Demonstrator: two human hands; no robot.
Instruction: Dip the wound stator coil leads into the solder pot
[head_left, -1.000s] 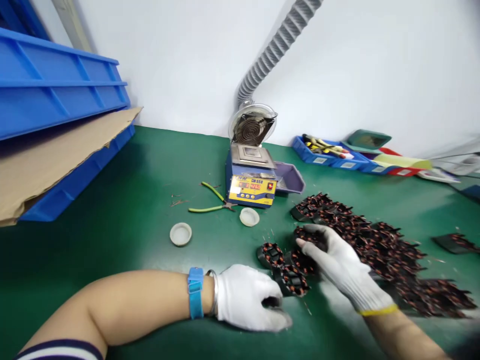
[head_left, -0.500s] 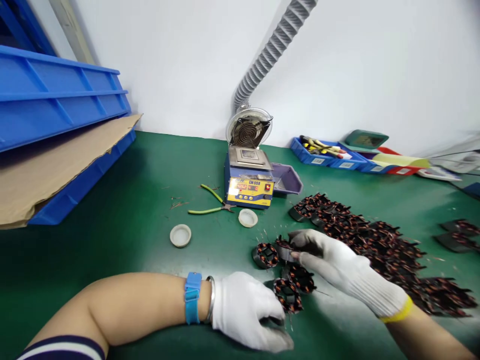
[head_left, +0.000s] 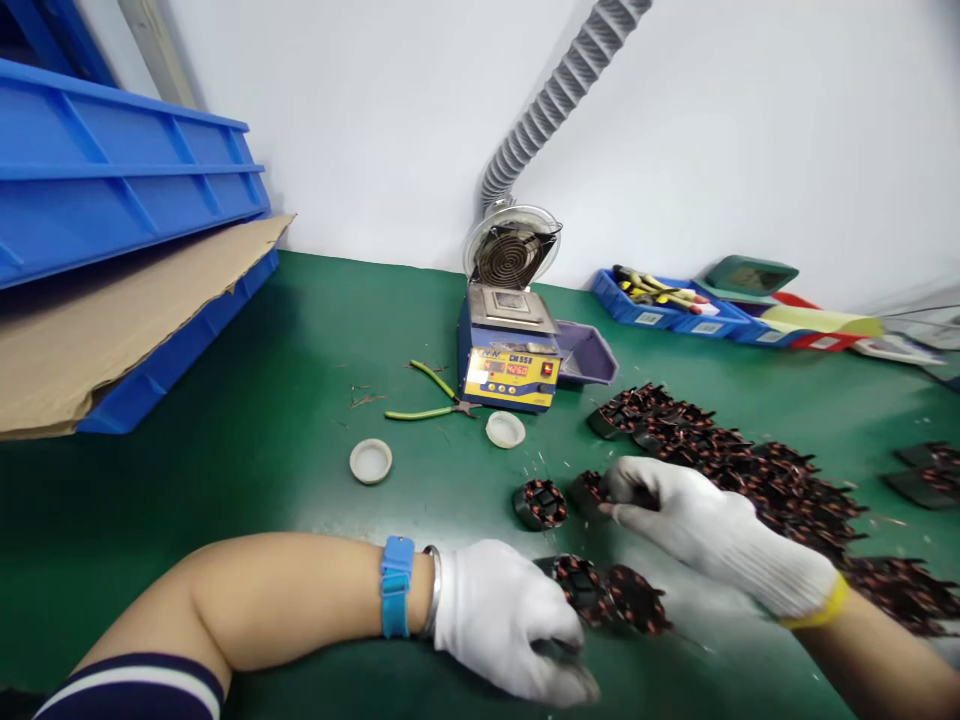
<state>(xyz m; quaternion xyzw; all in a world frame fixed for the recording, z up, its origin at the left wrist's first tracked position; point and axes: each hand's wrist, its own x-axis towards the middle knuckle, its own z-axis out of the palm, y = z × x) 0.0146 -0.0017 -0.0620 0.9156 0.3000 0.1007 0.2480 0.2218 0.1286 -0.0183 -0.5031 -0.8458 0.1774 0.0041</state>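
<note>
My right hand (head_left: 675, 510), in a white knit glove with dark fingertips, pinches the side of a black ring-shaped stator with copper windings (head_left: 586, 488). Just left of it, another wound stator (head_left: 541, 504) lies with thin wire ends sticking up. My left hand (head_left: 517, 625), also gloved, rests low over the table, thumb and forefinger curved with a gap between them and nothing visible inside. Close to its fingers is a stator (head_left: 579, 588), partly covered by the hand. Against that one leans a further stator (head_left: 637, 600), tilted and a little blurred.
A long pile of stators (head_left: 742, 480) spreads to the right. Ahead stand a solder pot with a display (head_left: 512, 370), green-handled pliers (head_left: 431, 408), two small white dishes (head_left: 371, 461) and a purple tray (head_left: 589, 352). Blue bins (head_left: 652, 312) line the wall; blue crates (head_left: 135, 170) rise at left.
The stator in my right hand has moved away from the one at its left. One lower stator has shifted down and right and tipped over. My left hand has hardly moved.
</note>
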